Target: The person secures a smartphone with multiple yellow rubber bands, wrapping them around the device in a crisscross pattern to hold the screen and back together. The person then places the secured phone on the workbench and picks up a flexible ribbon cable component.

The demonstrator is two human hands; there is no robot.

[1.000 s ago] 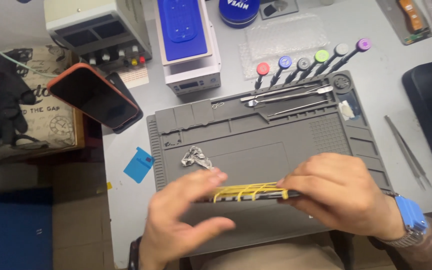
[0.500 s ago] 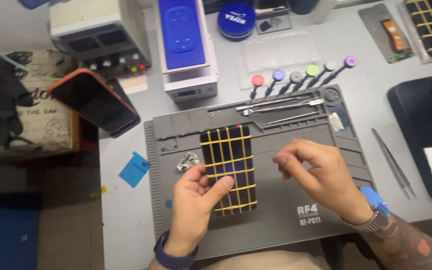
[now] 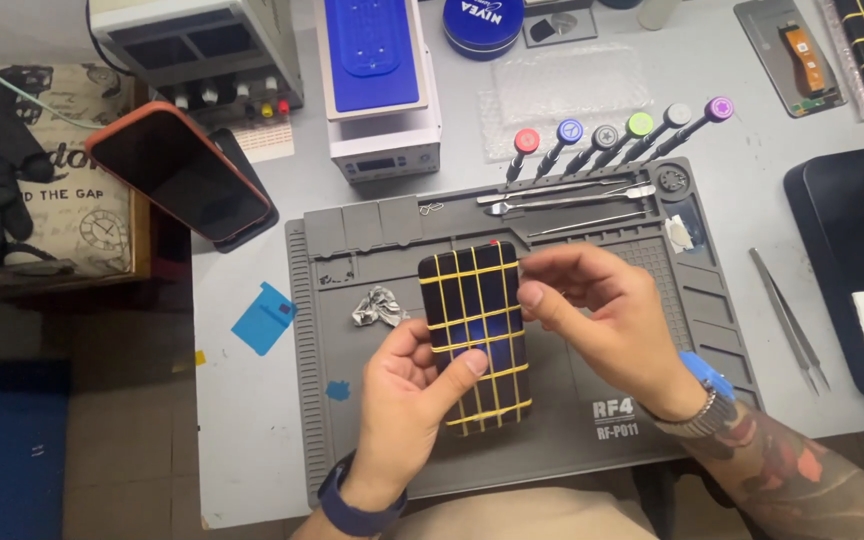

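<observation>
Left hand (image 3: 407, 395) grips the black phone (image 3: 474, 340), bound by yellow rubber bands, from below; right hand (image 3: 602, 310) pinches its right edge. Phone held over centre of grey work mat (image 3: 352, 450) on the tabletop (image 3: 242, 440). Six colour-capped screwdrivers (image 3: 607, 140) line the mat's far edge; crumpled foil (image 3: 377, 305) lies left.

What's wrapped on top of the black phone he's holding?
Yellow rubber bands cross the black phone in a grid. The left hand holds it from below, the right hand touches its edge. Its underside is hidden.
</observation>
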